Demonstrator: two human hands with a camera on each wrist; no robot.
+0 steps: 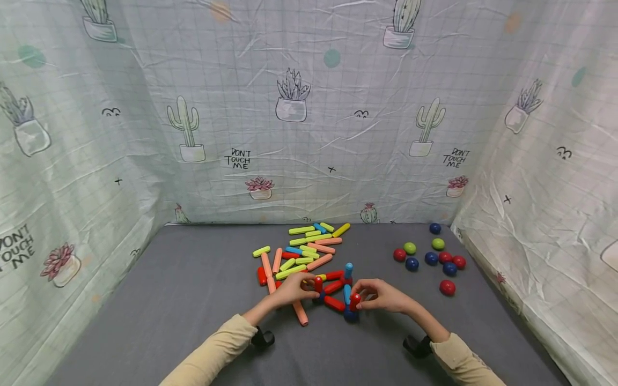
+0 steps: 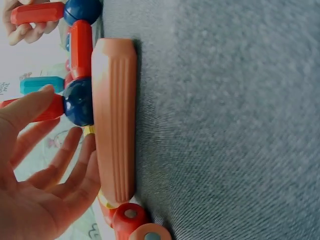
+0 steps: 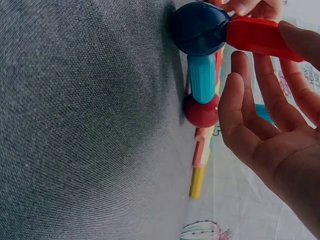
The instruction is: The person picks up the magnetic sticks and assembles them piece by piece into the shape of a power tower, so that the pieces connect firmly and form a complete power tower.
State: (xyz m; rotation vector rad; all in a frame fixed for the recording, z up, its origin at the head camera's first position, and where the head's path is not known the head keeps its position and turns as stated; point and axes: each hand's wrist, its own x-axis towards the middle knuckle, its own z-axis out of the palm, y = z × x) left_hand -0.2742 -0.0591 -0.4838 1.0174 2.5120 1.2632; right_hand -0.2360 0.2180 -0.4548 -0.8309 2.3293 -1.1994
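Note:
A frame of magnetic sticks and balls stands on the dark table, its parts joined by red sticks (image 1: 334, 303) and a light blue stick (image 3: 202, 80). My left hand (image 1: 293, 288) pinches an upright red stick (image 1: 318, 283) set on a dark blue ball (image 2: 79, 102). At the near right corner, my right hand (image 1: 384, 296) pinches another upright red stick (image 3: 257, 38) between thumb and fingers, on top of a second dark blue ball (image 3: 200, 29). A light blue stick (image 1: 348, 269) rises from the far corner, over a red ball (image 3: 202, 111).
Loose yellow-green sticks (image 1: 292, 272), orange sticks and a few red and blue ones lie behind and left of the frame. A long orange stick (image 2: 116, 120) lies by my left hand. Red, blue and green balls (image 1: 447, 288) sit at right. Patterned cloth (image 1: 309, 187) encloses the table.

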